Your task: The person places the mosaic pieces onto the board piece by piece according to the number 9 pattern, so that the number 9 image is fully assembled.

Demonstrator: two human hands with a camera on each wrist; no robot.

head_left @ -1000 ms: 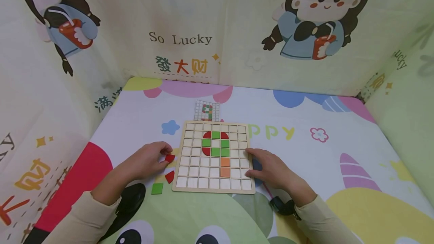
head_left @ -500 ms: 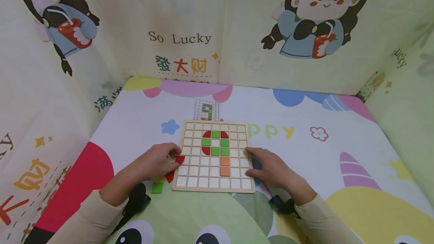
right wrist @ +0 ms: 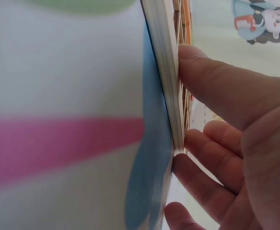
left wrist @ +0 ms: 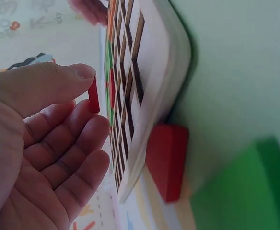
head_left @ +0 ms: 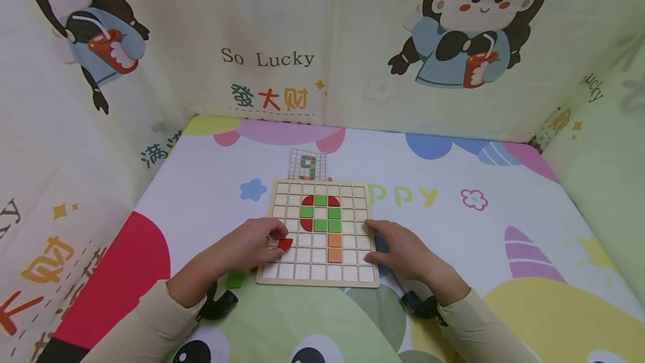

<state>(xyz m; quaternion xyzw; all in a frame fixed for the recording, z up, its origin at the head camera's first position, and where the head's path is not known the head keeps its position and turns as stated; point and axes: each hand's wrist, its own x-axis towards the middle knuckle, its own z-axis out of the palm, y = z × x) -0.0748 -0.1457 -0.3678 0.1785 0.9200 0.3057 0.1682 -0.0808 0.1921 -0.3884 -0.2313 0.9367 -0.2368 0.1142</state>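
Note:
My left hand (head_left: 252, 246) pinches a red quarter-round tile (head_left: 285, 243) between thumb and fingers. It holds the tile over the left part of a wooden grid board (head_left: 317, 283); in the left wrist view the tile (left wrist: 93, 97) appears edge-on, apart from the board. At the board's right edge rests my right hand (head_left: 405, 251), its thumb (right wrist: 212, 76) and fingertips touching the rim. Red, green and orange tiles lie in the grid: a ring of red corners (head_left: 307, 224) and green squares (head_left: 334, 226), with two orange squares (head_left: 335, 247) below it.
A second red tile (left wrist: 166, 163) lies against the board's left edge, mostly covered by my hand in the head view. Nearby is a loose green square tile (head_left: 234, 280). Behind the board lies a small pattern card (head_left: 307, 164) on the printed tablecloth (head_left: 428, 172).
My left hand has carried the red tile rightwards, from beside the board to above its left columns. The right hand stays at the board's right edge.

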